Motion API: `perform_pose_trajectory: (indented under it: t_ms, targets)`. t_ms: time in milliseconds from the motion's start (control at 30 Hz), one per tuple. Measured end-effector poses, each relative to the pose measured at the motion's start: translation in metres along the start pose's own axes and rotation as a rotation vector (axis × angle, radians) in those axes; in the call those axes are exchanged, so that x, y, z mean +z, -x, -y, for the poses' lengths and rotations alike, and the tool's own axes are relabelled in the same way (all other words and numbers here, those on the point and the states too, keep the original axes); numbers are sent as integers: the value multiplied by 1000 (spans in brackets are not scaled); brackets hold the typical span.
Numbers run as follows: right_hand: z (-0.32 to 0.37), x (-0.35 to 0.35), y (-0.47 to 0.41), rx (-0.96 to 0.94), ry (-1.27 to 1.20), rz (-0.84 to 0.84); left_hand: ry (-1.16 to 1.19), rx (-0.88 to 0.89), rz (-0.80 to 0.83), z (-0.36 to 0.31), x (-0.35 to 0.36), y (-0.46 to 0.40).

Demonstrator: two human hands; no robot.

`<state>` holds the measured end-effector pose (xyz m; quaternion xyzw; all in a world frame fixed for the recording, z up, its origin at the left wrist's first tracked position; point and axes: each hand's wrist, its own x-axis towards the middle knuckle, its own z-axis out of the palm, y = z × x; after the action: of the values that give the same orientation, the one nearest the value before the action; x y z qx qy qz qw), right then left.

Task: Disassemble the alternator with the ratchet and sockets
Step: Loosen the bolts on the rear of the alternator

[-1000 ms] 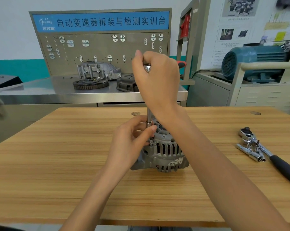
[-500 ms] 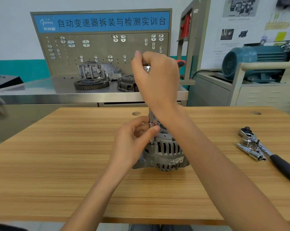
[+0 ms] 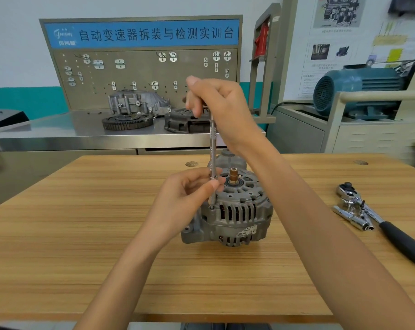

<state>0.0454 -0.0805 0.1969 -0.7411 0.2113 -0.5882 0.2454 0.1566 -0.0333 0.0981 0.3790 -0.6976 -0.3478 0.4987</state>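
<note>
A grey alternator (image 3: 235,215) stands on the wooden table (image 3: 82,222), shaft end up with a copper-coloured tip. A long thin extension bar with a socket (image 3: 212,148) stands upright on a bolt at the alternator's left rim. My right hand (image 3: 216,108) grips the top of the bar. My left hand (image 3: 189,198) pinches the bar's lower end between thumb and fingers, just above the housing. A ratchet with a black handle (image 3: 392,232) and loose sockets (image 3: 354,217) lie on the table at the right, apart from both hands.
Behind the alternator a grey cover part (image 3: 230,158) sits on the table. A steel bench (image 3: 70,132) at the back carries a gear ring (image 3: 126,121) and housings under a pegboard (image 3: 142,75). A blue-green motor (image 3: 359,89) stands at the back right.
My right hand has shifted a little right at the top of the bar, which now shows more of its length. My left hand stays pinched on the lower end.
</note>
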Motion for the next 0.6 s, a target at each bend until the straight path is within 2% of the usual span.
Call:
perform_pose_trajectory:
  t_ms: [67,133,233,267,300,333,433,533,600]
  targets:
    - [1,5,1,-15,40,-31,30,-36,-35,1,-1,-1]
    - [1,13,4,-88,222,-167,43,-66,-87,3,-1,-3]
    - [5,22,9,-93,910,-391,15,-71,-154,4,1,-4]
    - [7,24,11,-75,1062,-431,0,-63,-169,4,2,-4]
    - [9,26,13,-87,1078,-455,-14,-57,-177,4,2,-3]
    - [10,26,13,-114,1012,-455,-21,-49,-175,3,2,-3]
    - [5,23,11,-216,489,-364,-1,-44,-95,0,-1,0]
    - [5,23,7,-138,34,-192,-2,-29,-16,-4,-4,4]
    - [5,24,6,-93,-164,-129,-18,-22,-22,-5,-4,4]
